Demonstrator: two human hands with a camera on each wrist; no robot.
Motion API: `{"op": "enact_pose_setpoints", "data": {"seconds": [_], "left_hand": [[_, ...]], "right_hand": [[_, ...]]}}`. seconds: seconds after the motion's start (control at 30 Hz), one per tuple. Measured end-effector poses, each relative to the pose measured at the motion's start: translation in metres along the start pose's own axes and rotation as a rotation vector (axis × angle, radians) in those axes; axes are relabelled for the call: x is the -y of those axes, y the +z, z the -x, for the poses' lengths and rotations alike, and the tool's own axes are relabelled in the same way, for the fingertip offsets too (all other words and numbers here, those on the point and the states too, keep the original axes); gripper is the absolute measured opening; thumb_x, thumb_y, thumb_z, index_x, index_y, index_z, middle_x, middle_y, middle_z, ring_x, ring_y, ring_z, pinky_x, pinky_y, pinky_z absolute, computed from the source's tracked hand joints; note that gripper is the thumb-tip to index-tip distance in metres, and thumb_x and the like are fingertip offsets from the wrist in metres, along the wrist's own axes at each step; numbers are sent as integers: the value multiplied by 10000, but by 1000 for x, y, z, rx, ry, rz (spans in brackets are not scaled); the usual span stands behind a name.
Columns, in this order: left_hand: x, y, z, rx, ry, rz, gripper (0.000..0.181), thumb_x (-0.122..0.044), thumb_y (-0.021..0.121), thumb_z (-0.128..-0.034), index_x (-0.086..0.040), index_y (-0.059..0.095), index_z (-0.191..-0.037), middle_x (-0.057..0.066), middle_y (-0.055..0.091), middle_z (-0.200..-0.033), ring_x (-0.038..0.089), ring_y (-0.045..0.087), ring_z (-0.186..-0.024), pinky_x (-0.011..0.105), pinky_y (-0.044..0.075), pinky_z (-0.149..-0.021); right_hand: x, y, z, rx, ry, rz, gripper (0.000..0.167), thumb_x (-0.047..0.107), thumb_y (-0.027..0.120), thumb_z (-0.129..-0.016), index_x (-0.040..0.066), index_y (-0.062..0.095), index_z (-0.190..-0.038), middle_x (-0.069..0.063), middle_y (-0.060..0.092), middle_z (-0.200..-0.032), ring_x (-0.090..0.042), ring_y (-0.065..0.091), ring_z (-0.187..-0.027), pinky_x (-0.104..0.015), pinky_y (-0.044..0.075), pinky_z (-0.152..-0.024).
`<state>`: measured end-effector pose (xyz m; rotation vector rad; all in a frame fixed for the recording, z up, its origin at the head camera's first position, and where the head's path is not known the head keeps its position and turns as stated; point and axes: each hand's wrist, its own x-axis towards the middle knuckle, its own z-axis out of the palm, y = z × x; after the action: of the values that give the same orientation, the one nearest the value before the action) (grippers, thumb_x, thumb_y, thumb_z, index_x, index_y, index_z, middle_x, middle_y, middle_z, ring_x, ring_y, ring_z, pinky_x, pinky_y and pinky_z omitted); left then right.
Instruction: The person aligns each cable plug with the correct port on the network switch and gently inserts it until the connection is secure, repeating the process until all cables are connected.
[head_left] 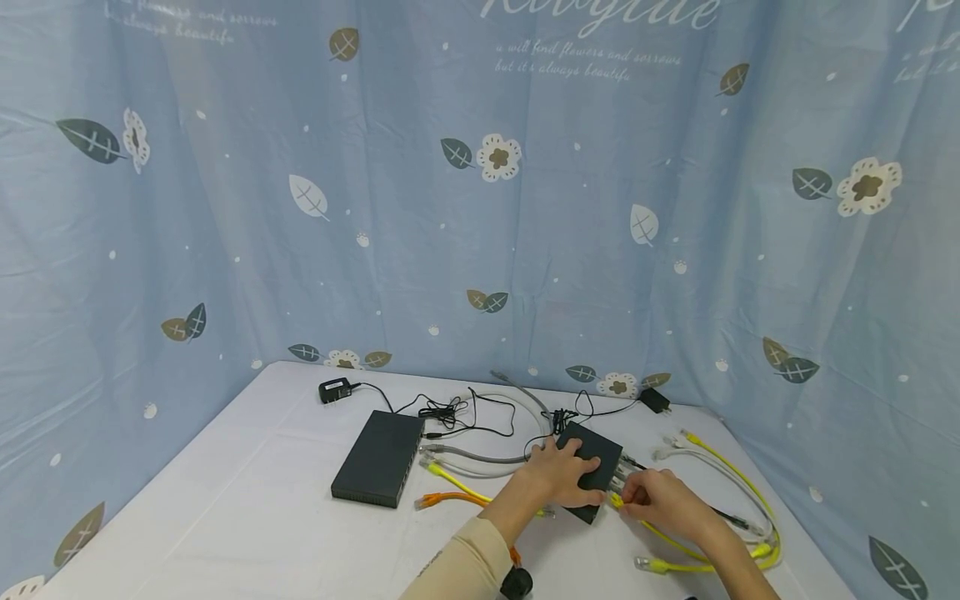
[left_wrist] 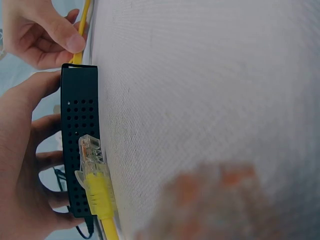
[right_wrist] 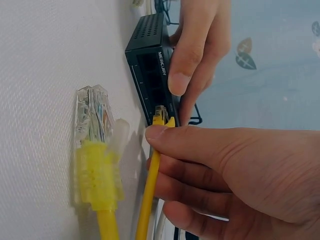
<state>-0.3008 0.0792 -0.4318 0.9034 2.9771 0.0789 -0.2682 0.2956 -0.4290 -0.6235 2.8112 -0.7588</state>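
Note:
My left hand [head_left: 561,475] rests spread on top of a small black network switch [head_left: 604,451], its fingertips pressing the upper face. The vented side of the switch [left_wrist: 81,115] shows in the left wrist view, and its front with a row of ports [right_wrist: 152,75] in the right wrist view. Between thumb and fingers, my right hand [head_left: 663,502] pinches the yellow plug [right_wrist: 159,119] of an Ethernet cable [right_wrist: 149,192]. The clear tip of that plug is at the port at one end of the row; how far in it sits is hard to tell.
A larger black switch [head_left: 378,458] lies to the left. Grey cables [head_left: 480,456], an orange cable [head_left: 442,498] and black power adapters [head_left: 335,390] lie about. A loose yellow plug [left_wrist: 100,190] lies beside the vented side, another yellow plug [right_wrist: 97,175] near my right hand.

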Motion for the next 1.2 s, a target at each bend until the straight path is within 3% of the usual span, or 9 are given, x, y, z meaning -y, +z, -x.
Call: {"op": "enact_pose_setpoints", "data": {"seconds": [0.6, 1.2], "left_hand": [[-1, -1, 1, 5, -1, -23, 634, -756, 443, -879, -509, 372, -1458, -79, 334, -1573, 378, 404, -1398, 528, 411, -1061], [1, 0, -1, -2, 12, -40, 650, -776, 407, -878, -504, 361, -1466, -68, 339, -1571, 375, 417, -1391, 524, 417, -1060]], "right_hand": [[3, 7, -3, -72, 1, 44, 123, 165, 766, -839, 121, 652, -830, 60, 648, -726, -5, 566, -610, -210, 469, -541], [7, 6, 0, -43, 78, 65, 69, 176, 770, -834, 163, 709, -805, 67, 672, -717, -58, 596, -611, -223, 474, -551]]}}
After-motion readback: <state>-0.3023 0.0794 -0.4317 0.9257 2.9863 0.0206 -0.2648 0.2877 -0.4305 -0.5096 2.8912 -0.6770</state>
